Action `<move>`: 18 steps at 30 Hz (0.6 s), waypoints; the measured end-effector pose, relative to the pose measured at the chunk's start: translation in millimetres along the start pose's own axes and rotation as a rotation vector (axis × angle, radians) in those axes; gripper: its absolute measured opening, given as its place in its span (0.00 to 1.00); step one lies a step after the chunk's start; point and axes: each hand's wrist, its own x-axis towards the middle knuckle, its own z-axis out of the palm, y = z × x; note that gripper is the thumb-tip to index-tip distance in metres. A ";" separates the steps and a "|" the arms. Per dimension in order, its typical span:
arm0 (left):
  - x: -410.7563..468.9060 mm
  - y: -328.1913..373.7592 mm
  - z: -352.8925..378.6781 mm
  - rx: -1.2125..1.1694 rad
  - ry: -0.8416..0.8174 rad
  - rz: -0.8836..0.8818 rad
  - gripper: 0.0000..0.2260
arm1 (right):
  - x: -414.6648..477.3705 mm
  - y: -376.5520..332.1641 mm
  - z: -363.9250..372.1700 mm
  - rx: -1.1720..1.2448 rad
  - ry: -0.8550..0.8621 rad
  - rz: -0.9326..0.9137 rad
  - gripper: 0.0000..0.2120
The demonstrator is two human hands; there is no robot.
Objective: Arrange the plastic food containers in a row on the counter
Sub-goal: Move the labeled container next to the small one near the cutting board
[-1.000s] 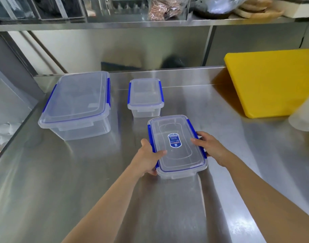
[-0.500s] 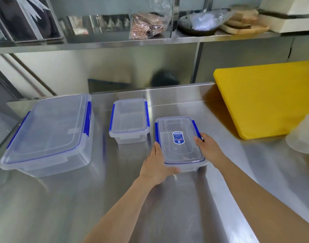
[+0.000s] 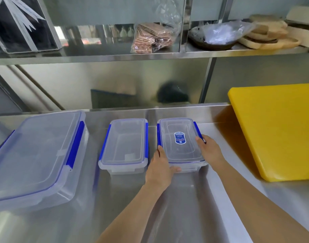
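Note:
Three clear plastic containers with blue clips stand on the steel counter (image 3: 185,207). The large container (image 3: 36,155) is at the left. A small container (image 3: 124,144) stands in the middle. Right beside it is the labelled container (image 3: 180,137), with a blue sticker on its lid. My left hand (image 3: 159,167) grips its near left corner, and my right hand (image 3: 208,148) holds its right side over the blue clip. Its far end is near the counter's back edge.
A thick yellow cutting board (image 3: 276,130) lies at the right, close to the labelled container. A steel shelf (image 3: 150,57) above holds a bag of brown packets (image 3: 150,37), a dark bowl with plastic (image 3: 215,35) and wooden trays (image 3: 269,35).
Both hands have slid the labelled container away from me and slightly left, until it stands beside the small container. The camera has tilted up and come closer.

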 end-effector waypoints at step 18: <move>14.3 5.5 6.0 -0.504 0.131 -0.048 0.31 | -0.8 14.3 6.3 -0.015 -0.063 -0.209 0.31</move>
